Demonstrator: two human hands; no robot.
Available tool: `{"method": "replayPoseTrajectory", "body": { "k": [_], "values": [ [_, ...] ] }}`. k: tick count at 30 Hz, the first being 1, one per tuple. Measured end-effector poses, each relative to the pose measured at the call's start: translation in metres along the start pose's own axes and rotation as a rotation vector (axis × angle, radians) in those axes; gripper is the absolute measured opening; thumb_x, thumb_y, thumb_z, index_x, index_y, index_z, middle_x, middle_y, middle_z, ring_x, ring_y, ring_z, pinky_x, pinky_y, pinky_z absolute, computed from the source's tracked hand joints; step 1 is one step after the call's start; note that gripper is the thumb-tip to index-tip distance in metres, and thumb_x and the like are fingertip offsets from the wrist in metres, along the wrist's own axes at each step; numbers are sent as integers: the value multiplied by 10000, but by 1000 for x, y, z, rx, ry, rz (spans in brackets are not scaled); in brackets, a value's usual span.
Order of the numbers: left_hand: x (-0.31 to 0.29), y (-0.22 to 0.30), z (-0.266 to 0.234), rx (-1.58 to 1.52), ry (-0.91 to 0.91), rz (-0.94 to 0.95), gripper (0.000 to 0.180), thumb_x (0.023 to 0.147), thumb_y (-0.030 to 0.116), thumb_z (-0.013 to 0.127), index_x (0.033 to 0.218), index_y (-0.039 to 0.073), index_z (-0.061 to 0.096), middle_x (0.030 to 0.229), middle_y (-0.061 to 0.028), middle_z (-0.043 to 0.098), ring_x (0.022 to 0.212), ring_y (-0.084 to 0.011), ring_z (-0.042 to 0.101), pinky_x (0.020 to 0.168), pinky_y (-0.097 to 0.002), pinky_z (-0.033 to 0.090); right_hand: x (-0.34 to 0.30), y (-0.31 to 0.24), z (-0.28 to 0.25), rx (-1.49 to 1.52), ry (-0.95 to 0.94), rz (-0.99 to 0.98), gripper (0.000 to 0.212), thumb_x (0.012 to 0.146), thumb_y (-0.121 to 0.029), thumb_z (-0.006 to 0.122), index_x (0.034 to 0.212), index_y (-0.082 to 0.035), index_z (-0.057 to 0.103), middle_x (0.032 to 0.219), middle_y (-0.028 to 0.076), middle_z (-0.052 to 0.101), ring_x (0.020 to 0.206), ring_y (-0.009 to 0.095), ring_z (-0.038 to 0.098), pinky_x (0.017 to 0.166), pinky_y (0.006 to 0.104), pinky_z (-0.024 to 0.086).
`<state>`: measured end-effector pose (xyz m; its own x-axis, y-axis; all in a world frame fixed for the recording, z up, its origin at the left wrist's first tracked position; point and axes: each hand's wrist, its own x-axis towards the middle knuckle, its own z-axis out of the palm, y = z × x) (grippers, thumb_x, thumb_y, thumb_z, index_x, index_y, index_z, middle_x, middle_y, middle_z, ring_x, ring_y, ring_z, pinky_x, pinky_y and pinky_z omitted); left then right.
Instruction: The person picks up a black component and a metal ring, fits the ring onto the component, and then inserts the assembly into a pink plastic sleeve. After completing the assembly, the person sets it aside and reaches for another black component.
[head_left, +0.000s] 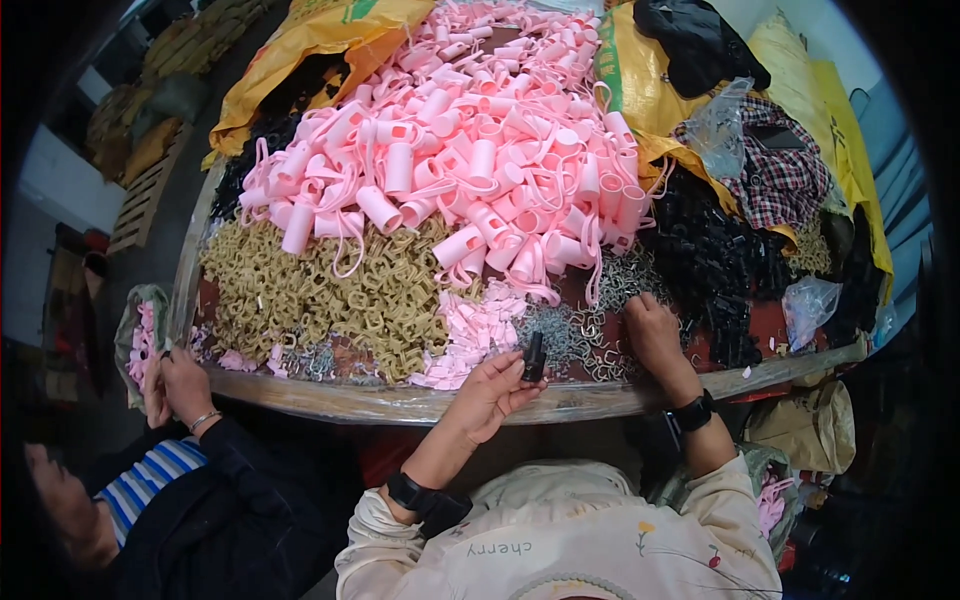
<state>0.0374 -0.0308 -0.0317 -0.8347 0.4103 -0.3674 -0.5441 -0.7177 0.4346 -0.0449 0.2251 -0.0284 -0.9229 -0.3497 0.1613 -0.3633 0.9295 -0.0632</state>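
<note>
My left hand [490, 395] is palm up over the table's front edge, its thumb and fingers closed on a small black plastic piece [535, 358] with a narrow upper end. My right hand [652, 335] reaches down at the right side of a pile of silvery metal hooks [603, 345]. Its fingers are bent together, and whatever lies between them is hidden. Beside the hooks is a heap of small grey metal bits [552, 330]. Small flat pink pieces [478, 325] lie left of that.
A large mound of pink plastic cups with loops [470, 150] covers the table's middle. Tan ring-like pieces [320, 290] lie left, black plastic parts [715, 260] right. Yellow sacks [640, 80] stand behind. At left, a co-worker's hands [180, 385] are by a small sack [143, 340].
</note>
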Motion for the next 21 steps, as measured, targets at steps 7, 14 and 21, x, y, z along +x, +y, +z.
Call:
{"method": "replayPoseTrajectory", "body": {
  "k": [7,14,21],
  "values": [
    [-7,7,0,-46,-25,68,229,840,118,465,1030,-9,472,933,-120,570,839,-194,576,731,-266,489,3,-7,-12,835,14,202,101,751,-30,535,848,-3,536,684,61,554,565,136,536,519,232,421],
    [0,1,8,-43,-42,49,215,837,139,474,1005,5,492,930,-101,574,838,-177,572,718,-256,481,-2,-6,-8,1046,5,296,87,767,-20,528,845,18,538,707,30,575,603,60,545,517,204,430],
    [9,-8,8,-6,-45,25,263,842,173,466,1047,8,474,960,-112,567,855,-194,564,729,-282,473,-8,15,-8,546,239,97,85,764,-31,531,834,17,534,656,56,573,571,88,555,496,210,423]
  ]
}}
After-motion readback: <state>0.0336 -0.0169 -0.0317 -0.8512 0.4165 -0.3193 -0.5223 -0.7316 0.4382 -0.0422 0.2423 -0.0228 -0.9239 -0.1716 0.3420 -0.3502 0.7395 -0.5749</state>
